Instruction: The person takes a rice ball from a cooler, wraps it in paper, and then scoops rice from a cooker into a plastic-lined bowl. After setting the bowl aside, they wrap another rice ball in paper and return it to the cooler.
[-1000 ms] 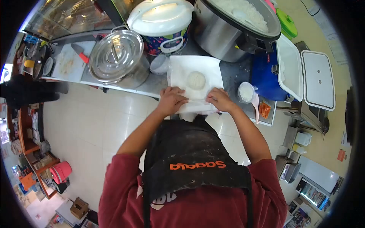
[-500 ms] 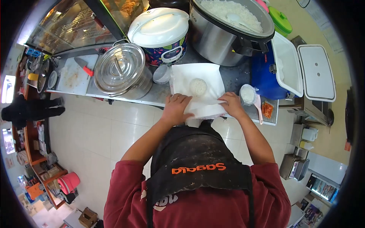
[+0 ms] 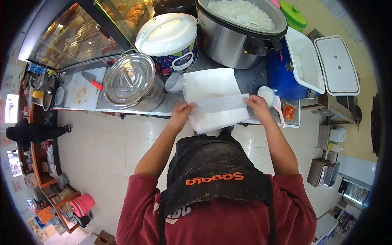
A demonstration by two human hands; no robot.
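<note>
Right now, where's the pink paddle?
Head view, right side: the pink paddle lies on the counter, between the small round tub and the orange packet, just right of the right hand.

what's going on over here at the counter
A person in a dark apron is pinching a raised part of white paper, the left hand at one end and the right hand at the other. More of the paper lies on the counter. An open cooker of rice stands beyond it, a lidded pot to the left, and a small cup beside the right hand.
</note>
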